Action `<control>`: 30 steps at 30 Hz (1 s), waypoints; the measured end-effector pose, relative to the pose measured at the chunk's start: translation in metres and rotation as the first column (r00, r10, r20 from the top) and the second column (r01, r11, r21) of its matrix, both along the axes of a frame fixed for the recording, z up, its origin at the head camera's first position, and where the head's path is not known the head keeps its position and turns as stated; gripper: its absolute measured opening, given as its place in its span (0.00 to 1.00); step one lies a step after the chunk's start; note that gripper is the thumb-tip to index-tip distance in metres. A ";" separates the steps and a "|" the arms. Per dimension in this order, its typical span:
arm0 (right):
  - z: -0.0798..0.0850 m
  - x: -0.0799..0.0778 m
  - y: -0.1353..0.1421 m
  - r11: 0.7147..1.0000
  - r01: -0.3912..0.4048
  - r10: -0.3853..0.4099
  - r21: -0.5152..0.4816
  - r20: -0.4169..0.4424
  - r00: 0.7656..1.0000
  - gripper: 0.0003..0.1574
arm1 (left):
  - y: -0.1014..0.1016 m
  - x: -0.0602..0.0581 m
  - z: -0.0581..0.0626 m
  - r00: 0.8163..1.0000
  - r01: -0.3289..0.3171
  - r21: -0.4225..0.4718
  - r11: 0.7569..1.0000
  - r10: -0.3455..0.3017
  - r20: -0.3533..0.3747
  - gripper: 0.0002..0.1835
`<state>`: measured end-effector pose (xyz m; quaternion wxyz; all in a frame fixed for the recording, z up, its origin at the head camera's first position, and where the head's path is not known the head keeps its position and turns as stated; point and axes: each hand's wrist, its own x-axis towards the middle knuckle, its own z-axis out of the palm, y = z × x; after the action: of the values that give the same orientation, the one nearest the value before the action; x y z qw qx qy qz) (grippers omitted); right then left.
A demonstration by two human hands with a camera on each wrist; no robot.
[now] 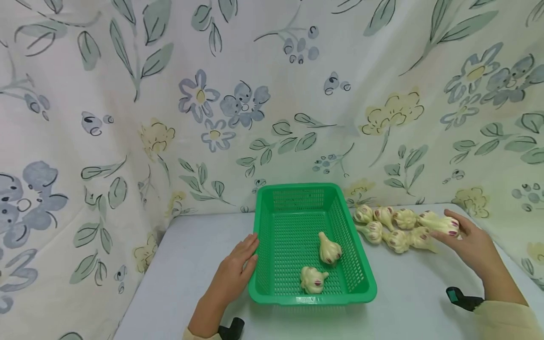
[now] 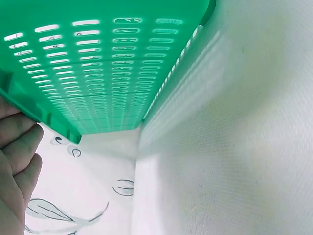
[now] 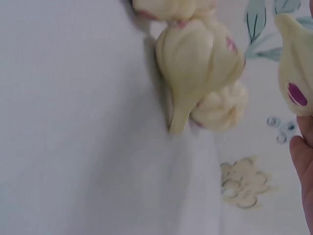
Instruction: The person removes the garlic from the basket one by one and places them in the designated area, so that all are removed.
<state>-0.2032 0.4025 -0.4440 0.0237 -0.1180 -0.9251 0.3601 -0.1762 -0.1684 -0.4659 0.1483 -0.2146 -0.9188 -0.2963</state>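
My left hand (image 1: 235, 267) rests with extended fingers against the left rim of a green plastic basket (image 1: 312, 299). In the left wrist view its fingertips touch the rim of the basket (image 2: 98, 73). Two garlic bulbs lie inside: one garlic bulb (image 1: 329, 250) at the right and another garlic bulb (image 1: 313, 279) nearer the front. My right hand (image 1: 471, 243) pinches a purple-streaked garlic bulb (image 1: 442, 223) between thumb and fingers, above the right end of a garlic group. The right wrist view shows that held garlic bulb (image 3: 297, 73) partly cut off by the frame edge.
Several garlic bulbs (image 1: 397, 241) sit in two rough rows right of the basket on the white table (image 1: 191, 245). A flower-printed cloth (image 1: 297, 156) hangs behind the table and along its sides. Dark wrist-camera mounts (image 1: 464, 299) show at both wrists.
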 end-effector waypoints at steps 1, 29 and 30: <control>-0.002 0.000 0.004 1.000 0.012 -0.012 -0.003 0.009 1.000 0.62 | 0.000 0.000 0.000 1.000 -0.002 -0.001 1.000 0.002 -0.001 0.24; -0.045 -0.012 0.051 0.982 0.167 -0.128 -0.087 0.347 0.929 0.73 | 0.000 0.000 0.001 0.999 0.002 0.027 1.000 -0.003 0.034 0.24; -0.045 -0.013 0.050 0.983 0.168 -0.130 -0.079 0.349 0.928 0.73 | 0.000 0.000 0.001 0.999 0.003 0.026 1.000 -0.004 0.033 0.24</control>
<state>-0.2163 0.4528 -0.4893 -0.1165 -0.2498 -0.8827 0.3805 -0.1765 -0.1684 -0.4649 0.1352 -0.2091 -0.9169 -0.3119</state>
